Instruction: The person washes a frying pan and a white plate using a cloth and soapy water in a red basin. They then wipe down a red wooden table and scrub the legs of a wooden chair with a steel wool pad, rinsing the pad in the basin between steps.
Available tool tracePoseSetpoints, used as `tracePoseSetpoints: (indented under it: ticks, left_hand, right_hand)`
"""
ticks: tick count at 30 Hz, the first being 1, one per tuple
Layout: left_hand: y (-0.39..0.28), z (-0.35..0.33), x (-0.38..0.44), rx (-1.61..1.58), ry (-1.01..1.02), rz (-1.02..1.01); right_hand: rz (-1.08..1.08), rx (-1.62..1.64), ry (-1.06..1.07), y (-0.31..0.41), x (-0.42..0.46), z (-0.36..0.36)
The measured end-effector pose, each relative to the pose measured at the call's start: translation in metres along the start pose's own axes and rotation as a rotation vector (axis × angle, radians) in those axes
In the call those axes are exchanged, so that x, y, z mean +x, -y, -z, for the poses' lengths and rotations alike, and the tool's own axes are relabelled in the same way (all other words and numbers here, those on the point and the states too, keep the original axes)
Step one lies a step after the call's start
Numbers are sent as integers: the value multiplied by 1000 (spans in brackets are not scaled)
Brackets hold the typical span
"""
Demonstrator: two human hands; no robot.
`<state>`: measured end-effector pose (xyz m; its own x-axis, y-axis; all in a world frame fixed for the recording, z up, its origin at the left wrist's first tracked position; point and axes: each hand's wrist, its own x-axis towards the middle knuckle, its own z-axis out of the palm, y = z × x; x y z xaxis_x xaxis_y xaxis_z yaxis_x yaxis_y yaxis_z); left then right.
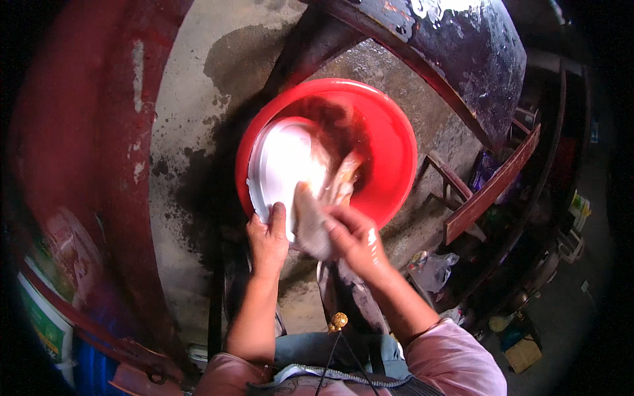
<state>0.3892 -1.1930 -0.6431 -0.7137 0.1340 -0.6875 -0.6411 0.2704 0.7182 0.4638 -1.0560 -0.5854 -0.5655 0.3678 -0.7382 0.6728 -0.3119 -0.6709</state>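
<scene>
A white shallow dish (282,153), perhaps a plate or tray, is tilted inside a large red plastic basin (398,163). My left hand (270,235) grips the near edge of this dish, thumb on its upper face. In my right hand (354,240) is a greyish, wet-looking cloth (312,222), blurred, lying over the dish's near right part. Just beyond my right fingers, a pale, orange-stained, folded thing (345,178) reaches into the basin; I cannot tell if it belongs to the cloth. Glare whitens the dish's face, and dark shadow covers the basin's middle.
Wet patches mark the concrete floor (185,99) around the basin. A dark wooden table (460,54) overhangs at upper right. A reddish bench (490,188) and a clear plastic bag (436,270) are on the right. Dark red furniture (99,148) runs along the left.
</scene>
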Motion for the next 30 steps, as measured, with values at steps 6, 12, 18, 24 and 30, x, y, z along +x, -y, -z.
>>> tracePoseSetpoints:
  ticks: [6,12,18,24,30]
  left_hand:
    - [9,16,4,37,130,-15]
    - [-13,-1,0,31,41,-51]
    - [-5,-5,-4,13,55,-7]
    - [-8,-7,-5,50,-6,-52]
    - [-6,-18,-8,64,-20,-101]
  right_hand:
    - [542,-272,122,-1,43,-36]
    - [748,-370,-88,-6,137,-62]
    - [451,-794,-296,-60,227,-38]
    - [0,-437,-317,-78,207,21]
    - [-321,-458,-411,-102,193,74]
